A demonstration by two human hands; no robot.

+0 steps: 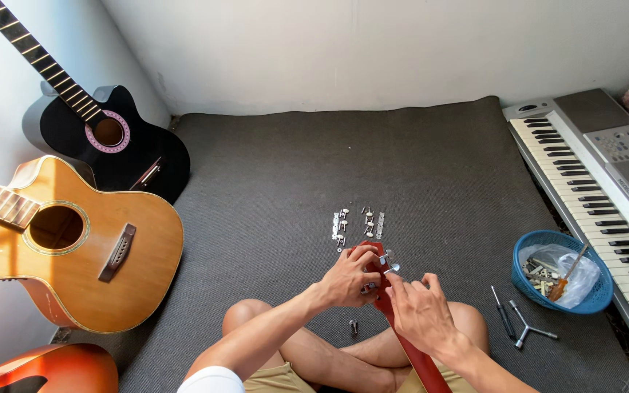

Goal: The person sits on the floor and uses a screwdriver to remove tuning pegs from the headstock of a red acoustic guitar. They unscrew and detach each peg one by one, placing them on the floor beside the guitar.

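- Two acoustic guitars, one black (pixel 114 145) and one honey-coloured (pixel 74 247), lean at the left wall, beside the grey floor mat (pixel 278 167).
- The left hand (pixel 347 276) is closed around the red guitar headstock (pixel 374 271), steadying it over the person's crossed legs.
- Tuning machines (pixel 358 223) lie in strips on the mat just beyond the headstock.
- The right hand (pixel 420 309) pinches a small metal tuner part (pixel 389 263) at the headstock's edge; its grip is nearly closed.
- The headstock looks stiff and light, best held by its sides; the tuner parts seem small, smooth and easily dropped.
- Screwdrivers (pixel 515 320), a blue basket (pixel 566 273) and a keyboard (pixel 598 189) sit right.
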